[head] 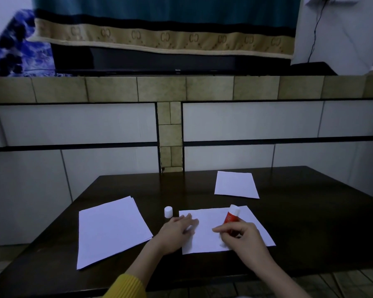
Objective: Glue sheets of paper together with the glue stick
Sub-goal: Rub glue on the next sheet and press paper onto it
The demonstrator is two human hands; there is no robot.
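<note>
Glue stick (231,218), red-bodied, sits in the lower right of the frame, gripped by the right hand (241,234) with fingers curled round its lower part; its long axis runs up and slightly left toward the far side of the table, the pale upper end pointing away from the person. Whether that end is bare glue or a base I cannot tell, though a small white cap (168,212) stands just left of the sheet, apart from it. The stick lies over the right half of the centre sheet (207,231), which rests low in the frame on the dark table (310,222). The left hand (179,227) lies with fairly straight fingers on the sheet's left edge, seemingly pinning it. The next move turns on this: the stick is already above the paper in the right hand, so that hand probably only has to tip it down and stroke. A stack of sheets (110,229) waits at lower left, nearer the left hand; another sheet (236,184) lies farther back, right of centre.
</note>
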